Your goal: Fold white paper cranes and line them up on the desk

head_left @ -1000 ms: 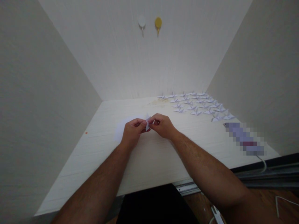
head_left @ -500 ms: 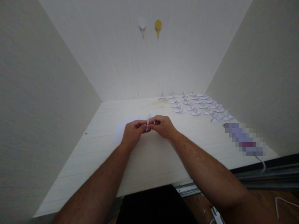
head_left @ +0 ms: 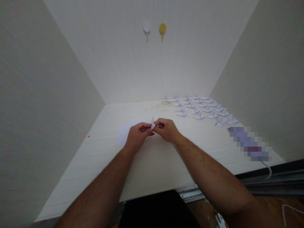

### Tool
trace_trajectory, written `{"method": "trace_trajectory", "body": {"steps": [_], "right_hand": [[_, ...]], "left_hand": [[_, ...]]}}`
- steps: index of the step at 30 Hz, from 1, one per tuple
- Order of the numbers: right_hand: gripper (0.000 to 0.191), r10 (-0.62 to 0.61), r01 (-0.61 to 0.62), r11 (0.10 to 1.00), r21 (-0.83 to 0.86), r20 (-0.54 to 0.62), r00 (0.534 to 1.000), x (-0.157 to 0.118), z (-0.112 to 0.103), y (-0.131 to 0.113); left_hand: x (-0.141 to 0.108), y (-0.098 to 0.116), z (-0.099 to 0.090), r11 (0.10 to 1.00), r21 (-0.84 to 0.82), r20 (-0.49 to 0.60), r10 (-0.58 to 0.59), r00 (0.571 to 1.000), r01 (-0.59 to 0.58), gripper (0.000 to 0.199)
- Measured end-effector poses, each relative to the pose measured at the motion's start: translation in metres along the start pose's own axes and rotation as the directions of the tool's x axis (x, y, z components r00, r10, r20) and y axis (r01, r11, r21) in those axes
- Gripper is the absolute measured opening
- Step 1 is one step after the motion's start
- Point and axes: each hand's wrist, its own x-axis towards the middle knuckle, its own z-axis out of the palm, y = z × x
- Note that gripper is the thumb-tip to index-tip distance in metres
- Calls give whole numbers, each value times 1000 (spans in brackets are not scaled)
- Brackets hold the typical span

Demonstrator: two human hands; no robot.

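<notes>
A small folded piece of white paper (head_left: 153, 124) stands upright between my hands, its pointed tip upward, over the middle of the pale table (head_left: 152, 164). My left hand (head_left: 139, 136) pinches its left side, and my right hand (head_left: 166, 129) pinches the right side between thumb and fingers. The fingertips of both hands nearly meet and cover the lower part of the paper. Several folded white paper cranes (head_left: 199, 116) sit in rows behind and to the right of my right hand.
A pixelated flat object (head_left: 248, 144) with a cable lies at the table's right edge. Side walls and a back wall enclose the table. A white hook (head_left: 146, 28) and a yellow hook (head_left: 162, 29) hang on the back wall. A small red spot (head_left: 88, 136) is at left.
The folded paper has turned a little between my fingers and shows a broader face. The whole view has shifted slightly; both hands keep their hold.
</notes>
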Motion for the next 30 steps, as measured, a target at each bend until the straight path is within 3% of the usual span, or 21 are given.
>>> {"method": "trace_trajectory", "body": {"steps": [14, 18, 22, 27, 30], "right_hand": [[6, -12, 8, 999, -53, -62, 998, 0, 1, -2], [3, -24, 16, 997, -74, -110, 994, -2, 3, -2], [12, -73, 58, 993, -106, -145, 987, -2, 3, -2], [23, -138, 123, 980, -156, -93, 986, -2, 2, -2], [19, -201, 178, 953, -244, -75, 977, -2, 1, -2]], "left_hand": [[0, 2, 0, 985, 173, -75, 6, 997, 8, 29], [2, -1, 1, 994, 110, -98, -5, 995, 16, 28], [3, -3, 2, 1000, -21, -95, -25, 995, 23, 30], [3, -2, 2, 994, -96, -92, -51, 994, 42, 30], [3, -3, 2, 997, -75, -92, -40, 995, 33, 31]]}}
